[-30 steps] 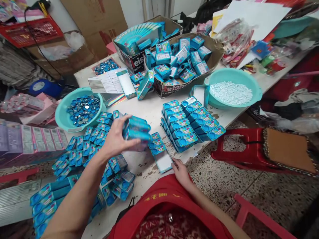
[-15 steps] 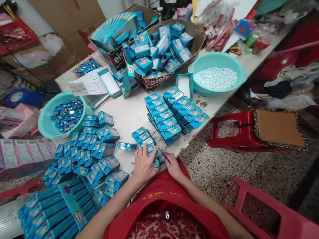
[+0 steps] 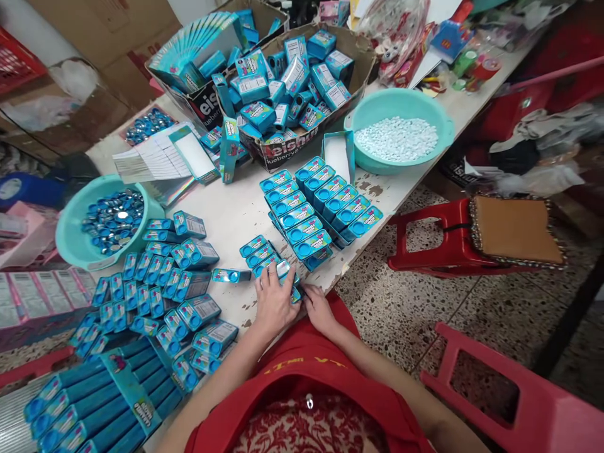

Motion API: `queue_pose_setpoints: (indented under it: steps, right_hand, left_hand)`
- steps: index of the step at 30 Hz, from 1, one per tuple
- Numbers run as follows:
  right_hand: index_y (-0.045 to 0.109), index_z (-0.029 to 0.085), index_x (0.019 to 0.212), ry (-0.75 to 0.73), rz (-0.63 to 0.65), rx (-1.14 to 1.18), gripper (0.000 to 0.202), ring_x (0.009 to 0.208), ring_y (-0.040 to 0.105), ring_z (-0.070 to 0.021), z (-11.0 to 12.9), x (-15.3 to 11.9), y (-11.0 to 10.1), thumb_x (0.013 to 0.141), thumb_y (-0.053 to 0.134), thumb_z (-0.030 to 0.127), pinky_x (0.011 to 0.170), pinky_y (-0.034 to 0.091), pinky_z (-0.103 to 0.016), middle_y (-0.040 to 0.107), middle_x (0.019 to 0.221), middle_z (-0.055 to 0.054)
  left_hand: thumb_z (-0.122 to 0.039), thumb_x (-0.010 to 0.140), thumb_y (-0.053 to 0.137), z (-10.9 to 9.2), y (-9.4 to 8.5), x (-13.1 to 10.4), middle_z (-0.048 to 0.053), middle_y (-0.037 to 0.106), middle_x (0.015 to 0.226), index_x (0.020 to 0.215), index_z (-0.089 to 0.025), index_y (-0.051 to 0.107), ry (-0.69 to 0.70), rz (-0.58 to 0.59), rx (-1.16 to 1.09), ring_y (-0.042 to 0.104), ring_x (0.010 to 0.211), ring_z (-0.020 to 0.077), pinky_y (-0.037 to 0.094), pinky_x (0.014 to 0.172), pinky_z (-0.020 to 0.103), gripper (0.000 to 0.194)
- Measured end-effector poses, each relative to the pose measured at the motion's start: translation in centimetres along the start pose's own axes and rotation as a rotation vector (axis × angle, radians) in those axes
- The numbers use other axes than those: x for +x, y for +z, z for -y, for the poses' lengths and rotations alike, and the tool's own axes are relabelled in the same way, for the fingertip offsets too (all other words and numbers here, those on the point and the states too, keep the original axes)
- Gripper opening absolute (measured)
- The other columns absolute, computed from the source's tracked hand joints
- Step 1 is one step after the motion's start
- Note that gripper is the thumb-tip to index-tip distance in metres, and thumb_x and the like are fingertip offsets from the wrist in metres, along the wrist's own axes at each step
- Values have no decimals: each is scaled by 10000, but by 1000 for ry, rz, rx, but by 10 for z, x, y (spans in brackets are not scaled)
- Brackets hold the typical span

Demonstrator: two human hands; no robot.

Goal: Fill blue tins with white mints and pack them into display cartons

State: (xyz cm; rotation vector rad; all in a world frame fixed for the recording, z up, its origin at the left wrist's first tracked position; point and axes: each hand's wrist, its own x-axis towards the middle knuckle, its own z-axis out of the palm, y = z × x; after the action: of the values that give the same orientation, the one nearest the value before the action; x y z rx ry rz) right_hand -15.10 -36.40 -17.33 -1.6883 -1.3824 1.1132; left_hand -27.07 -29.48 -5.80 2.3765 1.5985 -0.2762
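Note:
My left hand [image 3: 276,301] rests over a short row of small blue candy boxes [image 3: 261,255], thumb and fingers closed around one box in the row. Part of that row lies hidden under the hand. Against the row's near end, by the table edge, my right hand [image 3: 321,309] has its fingers bent together, and what is in them is hidden. A single blue candy box lying on its side [image 3: 231,275] is left of the row. Beyond it, a larger block of blue boxes [image 3: 295,214] stands upright in rows, round blue circles on their tops.
Many loose boxes [image 3: 172,280] stand to the left, near a turquoise basin of blue metallic discs [image 3: 63,236]. A second basin [image 3: 446,129] holds white tablets. Cartons [image 3: 278,154] of boxes stand behind. Red stools [image 3: 419,245] are right of the table [image 3: 226,211].
The whole view has shifted, so the table contents sit a little further left and up. My right fingers have come slightly closer to my left hand at the row's end.

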Motion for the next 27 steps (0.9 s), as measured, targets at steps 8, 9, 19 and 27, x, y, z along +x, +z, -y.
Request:
queue_pose_setpoints:
  steps: [8, 9, 19, 27]
  right_hand:
    - [552, 186, 1274, 19, 17, 0, 501, 1160, 512, -244, 4, -2, -1, 804, 389, 131, 1031, 386, -470, 600, 1223, -110]
    - [540, 189, 1289, 25, 19, 16, 506, 1177, 506, -242, 6, -3, -3, 806, 394, 139, 1040, 381, -466, 591, 1243, -108]
    - [278, 175, 1456, -3, 125, 195, 710, 1386, 286, -243, 38, 11, -11, 854, 503, 477, 1137, 238, -446, 315, 1502, -108]
    - [405, 208, 1399, 58, 57, 225, 630, 1375, 313, -221, 47, 19, -6, 884, 387, 571, 1144, 224, -429, 380, 1471, -75]
  left_hand:
    - [-432, 815, 523, 1, 25, -8, 164, 177, 1540, 1465, -226, 261, 114, -23, 50, 68, 1428, 332, 68, 1105, 577, 730]
    - [-459, 826, 503, 4, 25, -10, 166, 165, 1542, 1466, -217, 256, 124, -17, 49, 50, 1432, 325, 35, 1102, 593, 727]
    - [-648, 846, 338, 46, 24, -27, 169, 210, 1525, 1481, -133, 181, 176, -117, -2, 111, 1424, 324, -63, 1090, 610, 832]
    - [-540, 907, 309, 61, 15, -17, 158, 164, 1542, 1494, -147, 4, 29, -343, -270, 113, 1430, 279, 69, 1134, 530, 769]
